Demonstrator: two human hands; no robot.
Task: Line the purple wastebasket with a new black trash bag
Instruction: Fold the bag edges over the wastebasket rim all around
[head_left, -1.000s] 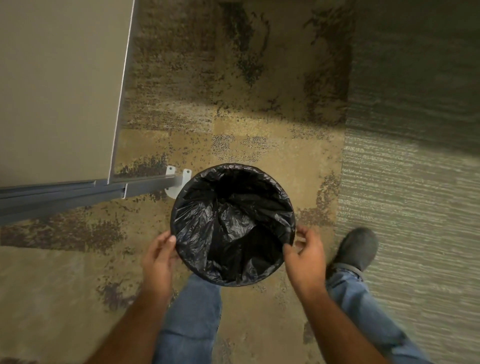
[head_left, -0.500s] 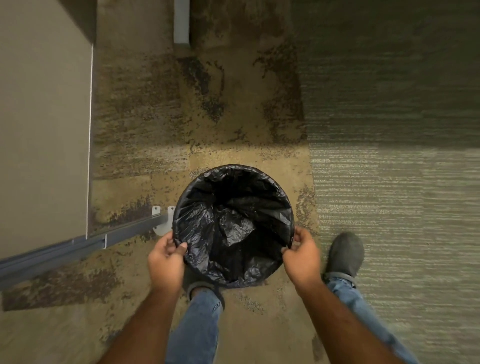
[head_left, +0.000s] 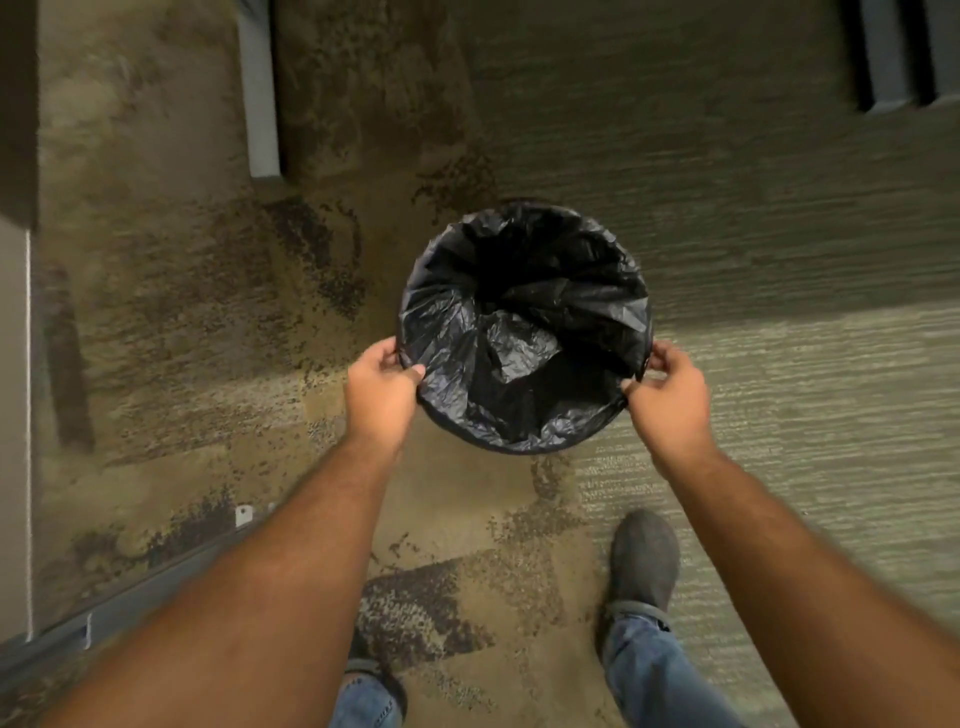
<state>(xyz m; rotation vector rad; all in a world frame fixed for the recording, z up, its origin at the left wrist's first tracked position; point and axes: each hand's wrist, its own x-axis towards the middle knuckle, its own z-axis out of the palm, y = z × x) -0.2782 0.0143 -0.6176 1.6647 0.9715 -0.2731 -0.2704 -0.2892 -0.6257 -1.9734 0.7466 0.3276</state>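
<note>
Seen from above, the round wastebasket (head_left: 519, 451) hangs over the carpet between my two hands. A crinkled black trash bag (head_left: 524, 332) lines its inside and folds over the whole rim, so the purple wall is hidden. My left hand (head_left: 382, 392) grips the rim on the left side, thumb on the bag. My right hand (head_left: 670, 397) pinches the rim on the right side. Both arms are stretched forward.
Brown mottled carpet (head_left: 182, 338) lies to the left, greenish striped carpet (head_left: 779, 260) to the right. A grey panel leg (head_left: 258, 93) stands at the back left, a partition base rail (head_left: 130, 597) at the lower left. My shoe (head_left: 644, 561) is below the basket. Dark furniture legs (head_left: 898, 52) sit top right.
Both hands closed on the rim and carried the basket forward and to the right, away from the partition. My arms are now extended and I have stepped forward.
</note>
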